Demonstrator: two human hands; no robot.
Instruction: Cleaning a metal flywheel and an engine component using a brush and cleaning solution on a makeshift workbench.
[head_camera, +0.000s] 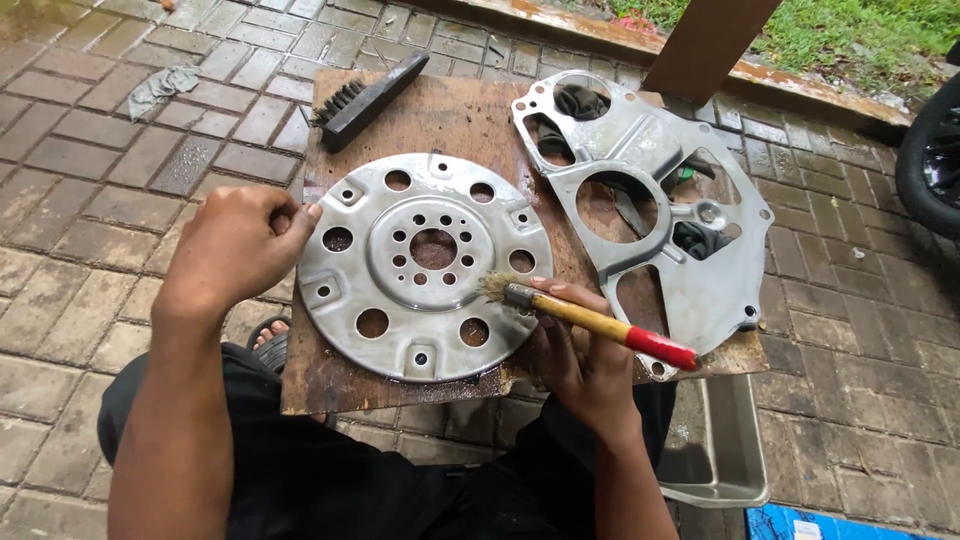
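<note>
Dark trousers (330, 470) fill the near edge of the view, with a sandalled foot (268, 338) showing just under the left side of the wooden board (455, 115) that serves as a bench on the brick paving (90, 160). Beside the right forearm, a grey plastic tray (725, 455) sits on the paving below the board's near right corner. The right hand (585, 365) has its grip closed around a paintbrush (585, 318) with a yellow and red handle, the bristles touching the lower right part of a round metal disc (425, 265) full of holes. That disc lies flat in the middle of the board, its surface wet and shiny. The left hand (240, 245) is curled shut against the disc's left rim, fingers pinching the edge to steady it. To the right of the disc, just beside it, lies a larger flat metal plate (650, 215) with big irregular cut-outs, through which dark cloth shows; its far right part overhangs the board. At the board's far left corner rests a black scrubbing brush (368, 98), bristles facing left. Farther out on the paving to the left lies a crumpled grey rag (160, 88). Beyond the board stands a brown post (705, 45), then grass (860, 35), and a black tyre (925, 155) at the right edge.
</note>
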